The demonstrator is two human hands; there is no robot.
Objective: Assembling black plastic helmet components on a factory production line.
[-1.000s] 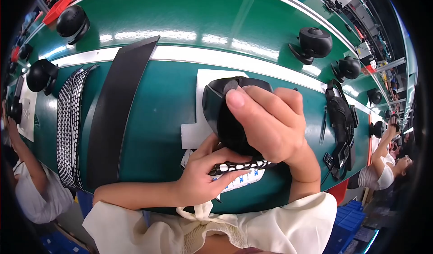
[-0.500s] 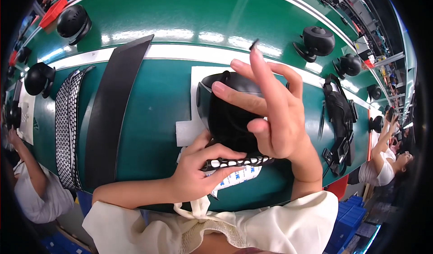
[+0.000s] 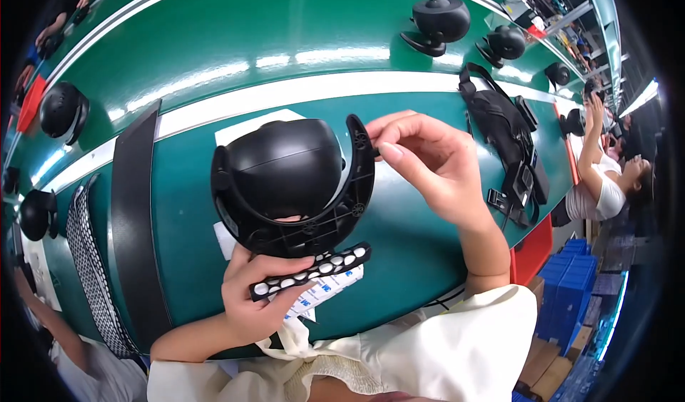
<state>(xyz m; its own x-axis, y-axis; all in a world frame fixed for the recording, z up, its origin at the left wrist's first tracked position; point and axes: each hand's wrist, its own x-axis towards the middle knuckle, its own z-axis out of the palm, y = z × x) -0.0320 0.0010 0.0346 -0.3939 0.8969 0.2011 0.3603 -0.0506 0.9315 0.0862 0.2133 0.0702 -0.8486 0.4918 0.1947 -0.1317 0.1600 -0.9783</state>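
A rounded black device [image 3: 289, 159] sits in a curved, U-shaped black bracket [image 3: 362, 181], tilted so the bracket's ribbed edge with small round recesses faces me. My left hand [image 3: 257, 309] is closed round a black strip with white oval dots [image 3: 345, 260], its fingers under and against the bracket's lower part. My right hand [image 3: 435, 163] pinches a small black piece [image 3: 377, 152] at the outer side of the bracket's upper right arm. Exactly how that piece meets the bracket is hidden by the fingertips. Below the strip hangs a white backing sheet with blue print [image 3: 325, 293].
To the left lie a long dark strip [image 3: 135, 209] and a white-dotted black strip [image 3: 93, 259] on the green table. A bundle of black straps [image 3: 503, 138] lies right. Similar black devices [image 3: 441, 22] stand beyond the white rail. Blue bins [image 3: 567, 288] and co-workers are at the sides.
My right hand has come down to the bracket's right arm with the small black piece that was on its fingertip. The device has turned, showing its bracket, and my view has shifted.
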